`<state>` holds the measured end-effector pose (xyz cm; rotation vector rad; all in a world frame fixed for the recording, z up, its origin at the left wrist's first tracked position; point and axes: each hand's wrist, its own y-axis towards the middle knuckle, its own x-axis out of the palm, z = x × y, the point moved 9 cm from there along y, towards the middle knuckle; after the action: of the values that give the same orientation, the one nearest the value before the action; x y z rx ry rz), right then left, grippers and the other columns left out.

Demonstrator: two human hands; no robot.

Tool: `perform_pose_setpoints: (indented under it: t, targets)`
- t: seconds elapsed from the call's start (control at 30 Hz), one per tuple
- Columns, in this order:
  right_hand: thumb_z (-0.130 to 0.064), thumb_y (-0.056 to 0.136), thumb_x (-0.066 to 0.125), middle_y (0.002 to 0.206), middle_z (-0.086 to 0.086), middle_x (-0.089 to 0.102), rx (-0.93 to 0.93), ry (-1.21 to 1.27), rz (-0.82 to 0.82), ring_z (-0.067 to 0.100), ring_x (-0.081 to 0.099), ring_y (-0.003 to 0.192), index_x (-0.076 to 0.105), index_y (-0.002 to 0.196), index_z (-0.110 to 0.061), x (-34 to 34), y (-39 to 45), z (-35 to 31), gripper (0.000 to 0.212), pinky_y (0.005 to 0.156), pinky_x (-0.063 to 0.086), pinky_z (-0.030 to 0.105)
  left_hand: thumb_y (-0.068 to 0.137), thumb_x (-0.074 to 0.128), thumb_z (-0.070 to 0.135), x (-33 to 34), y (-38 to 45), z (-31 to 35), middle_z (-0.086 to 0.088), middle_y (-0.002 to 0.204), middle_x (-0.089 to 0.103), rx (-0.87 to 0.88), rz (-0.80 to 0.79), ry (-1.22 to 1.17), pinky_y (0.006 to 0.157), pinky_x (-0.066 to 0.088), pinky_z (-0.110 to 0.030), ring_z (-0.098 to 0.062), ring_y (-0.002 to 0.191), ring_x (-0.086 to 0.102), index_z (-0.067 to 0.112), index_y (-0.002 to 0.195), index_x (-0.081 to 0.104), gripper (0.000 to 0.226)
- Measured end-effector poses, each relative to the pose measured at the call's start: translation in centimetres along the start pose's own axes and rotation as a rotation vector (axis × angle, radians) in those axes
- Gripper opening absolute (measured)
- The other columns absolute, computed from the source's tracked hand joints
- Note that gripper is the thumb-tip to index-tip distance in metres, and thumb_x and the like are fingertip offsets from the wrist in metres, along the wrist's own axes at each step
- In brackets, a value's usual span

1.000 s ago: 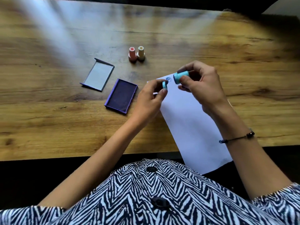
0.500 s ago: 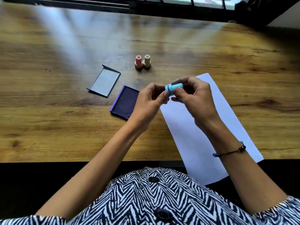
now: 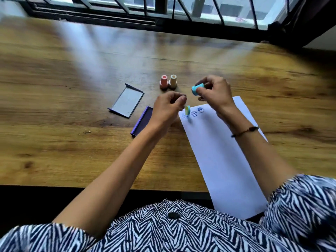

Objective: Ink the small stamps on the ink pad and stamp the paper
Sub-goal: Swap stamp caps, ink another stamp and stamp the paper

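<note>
Altogether three stamps (image 3: pixel 168 81), three blue imprints (image 3: pixel 194 113).

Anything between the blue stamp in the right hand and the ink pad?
Yes. The left hand, pinching the small cap, hovers over the near right part of the ink pad and lies between it and the blue stamp in the right hand.

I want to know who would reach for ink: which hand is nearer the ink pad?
Left. The left hand hovers over the ink pad's near end, covering part of it. The right hand, holding the blue stamp, is farther off, beyond the paper's top edge.
</note>
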<state>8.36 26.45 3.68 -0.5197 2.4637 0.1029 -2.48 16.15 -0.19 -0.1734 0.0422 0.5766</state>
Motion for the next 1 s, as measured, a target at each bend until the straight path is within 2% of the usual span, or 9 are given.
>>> perform_pose_setpoints:
  t: [0.1,0.17,0.27,0.33,0.43,0.73,0.83,0.93,1.0]
  targets:
    - [-0.004,0.071,0.063,0.079,0.015,0.065,0.052,-0.070,-0.019,0.035,0.067,0.077,0.070,0.088,-0.005,0.7,1.2,1.3,0.018,0.076,0.059,0.050,0.084,0.051,0.003,0.6,0.7,-1.2,-0.013,0.072,0.063,-0.139,0.095,-0.078,0.080,0.051,-0.035,-0.019,0.064,0.059,0.001,0.089,0.064,0.014]
    - [-0.005,0.072,0.064,0.084,0.019,0.068,0.094,-0.045,0.025,0.034,0.067,0.081,0.069,0.088,-0.006,0.1,1.3,2.6,0.017,0.077,0.058,0.047,0.082,0.053,0.005,0.3,1.1,-0.2,-0.020,0.090,0.069,-0.072,0.156,0.125,0.088,0.051,-0.038,-0.029,0.084,0.064,0.001,0.096,0.065,0.018]
    - [-0.003,0.075,0.061,0.081,0.015,0.065,0.163,0.139,0.088,0.023,0.063,0.069,0.067,0.082,-0.011,-1.3,0.5,4.7,0.012,0.062,0.057,0.033,0.080,0.060,0.011,2.1,0.4,1.3,-0.019,0.112,0.064,0.114,-0.009,0.510,0.088,0.045,-0.033,-0.030,0.103,0.058,0.002,0.104,0.060,0.026]
    - [-0.003,0.077,0.060,0.079,0.012,0.063,0.181,0.218,0.107,0.017,0.060,0.065,0.066,0.078,-0.016,-2.0,0.1,5.6,0.014,0.060,0.054,0.028,0.079,0.061,0.013,3.8,-0.3,1.1,-0.022,0.115,0.054,0.205,-0.146,0.699,0.085,0.039,-0.034,-0.034,0.105,0.050,0.000,0.108,0.054,0.033]
    - [-0.003,0.079,0.060,0.081,0.012,0.063,0.186,0.282,0.117,0.018,0.060,0.072,0.064,0.079,-0.016,-2.6,-0.3,5.9,0.014,0.066,0.057,0.030,0.079,0.061,0.016,4.9,-0.5,0.7,-0.023,0.117,0.047,0.248,-0.210,0.896,0.085,0.033,-0.037,-0.036,0.107,0.043,-0.002,0.109,0.048,0.038]
    - [-0.002,0.082,0.058,0.084,0.011,0.062,0.193,0.349,0.098,0.018,0.058,0.070,0.062,0.074,-0.019,-2.9,-1.1,5.7,0.020,0.068,0.058,0.030,0.081,0.056,0.017,5.7,0.2,1.0,-0.024,0.106,0.051,0.331,-0.146,1.045,0.078,0.033,-0.037,-0.037,0.098,0.046,-0.003,0.095,0.052,0.025]
    - [0.000,0.084,0.057,0.085,0.012,0.063,0.185,0.389,0.052,0.019,0.059,0.072,0.063,0.076,-0.017,-2.4,-1.9,5.2,0.019,0.073,0.058,0.032,0.079,0.058,0.018,4.4,0.6,1.7,-0.021,0.098,0.059,0.294,-0.059,0.827,0.076,0.036,-0.034,-0.033,0.091,0.053,-0.002,0.091,0.057,0.023]
    - [0.002,0.085,0.056,0.077,0.006,0.064,0.099,0.487,-0.022,0.017,0.062,0.068,0.063,0.076,-0.018,-1.8,-2.6,3.4,0.023,0.070,0.058,0.027,0.081,0.061,0.012,3.1,0.5,0.9,-0.010,0.072,0.060,-0.011,-0.124,0.025,0.061,0.045,-0.025,-0.016,0.063,0.053,0.004,0.078,0.062,0.008]
    - [0.001,0.084,0.057,0.077,0.005,0.065,0.050,0.529,-0.041,0.015,0.063,0.066,0.063,0.077,-0.019,-1.6,-2.8,2.3,0.022,0.070,0.058,0.025,0.083,0.056,0.004,3.6,0.2,0.6,-0.008,0.067,0.054,-0.128,-0.204,-0.341,0.055,0.045,-0.016,-0.010,0.056,0.049,0.003,0.075,0.060,0.009]
